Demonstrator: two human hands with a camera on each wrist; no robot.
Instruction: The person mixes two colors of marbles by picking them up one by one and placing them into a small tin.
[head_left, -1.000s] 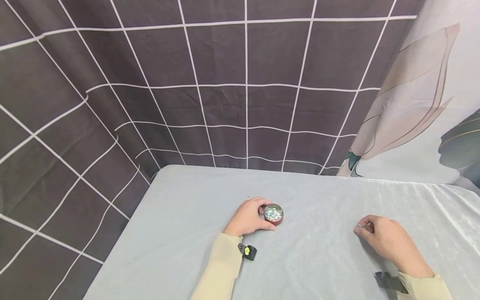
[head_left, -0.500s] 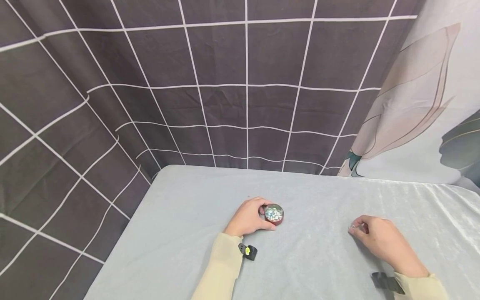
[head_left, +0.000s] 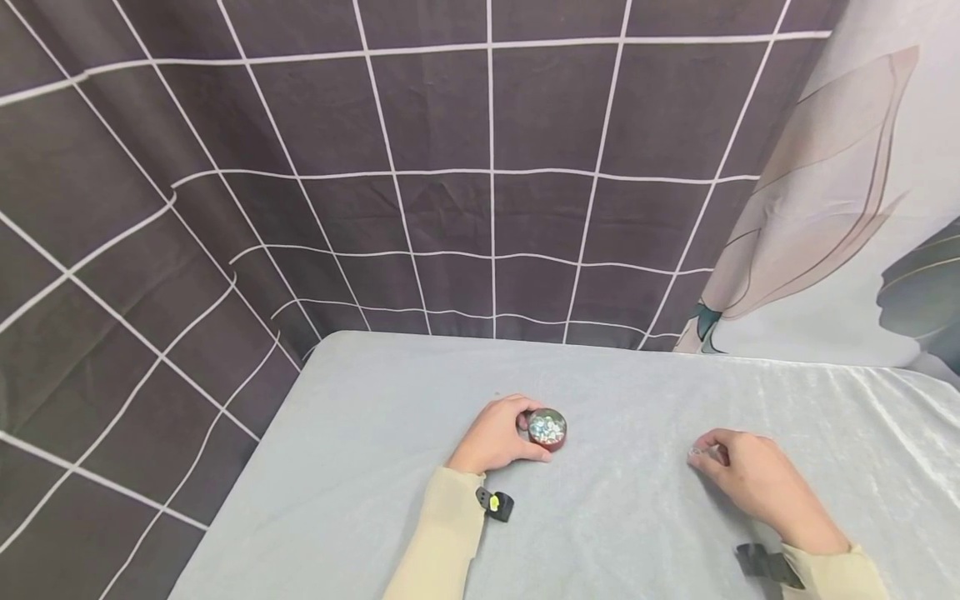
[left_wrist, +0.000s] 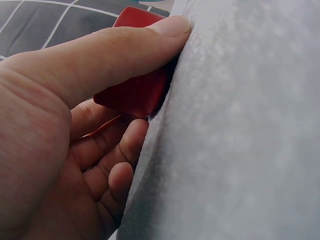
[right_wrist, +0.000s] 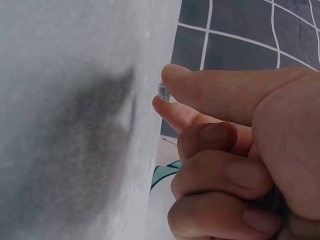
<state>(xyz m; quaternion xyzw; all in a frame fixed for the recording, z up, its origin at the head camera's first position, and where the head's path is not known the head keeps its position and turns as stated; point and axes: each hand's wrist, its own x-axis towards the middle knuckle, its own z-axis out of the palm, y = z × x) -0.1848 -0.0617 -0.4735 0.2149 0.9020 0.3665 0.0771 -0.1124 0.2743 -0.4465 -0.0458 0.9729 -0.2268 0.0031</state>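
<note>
A small round red tin point(head_left: 556, 446) stands on the cloth-covered table, filled with shiny clear beads point(head_left: 547, 427). My left hand point(head_left: 495, 435) grips it from the left, thumb on the near side and forefinger on the far side. In the left wrist view the thumb crosses the tin's red wall point(left_wrist: 132, 95), and the other fingers curl beneath. To the right, my right hand point(head_left: 761, 482) pinches a tiny clear bead point(right_wrist: 163, 92) between thumb and forefinger. Its other fingers are folded toward the palm, and the hand is close over the cloth, apart from the tin.
A pale grey velvety cloth point(head_left: 360, 400) covers the table. Behind and to the left hang dark curtains point(head_left: 450, 208) with white grid lines. At the right is a white curtain point(head_left: 840, 250) with a leaf print.
My right hand has moved a little left toward the tin, still pinching the bead. The left hand and the tin have stayed in place.
</note>
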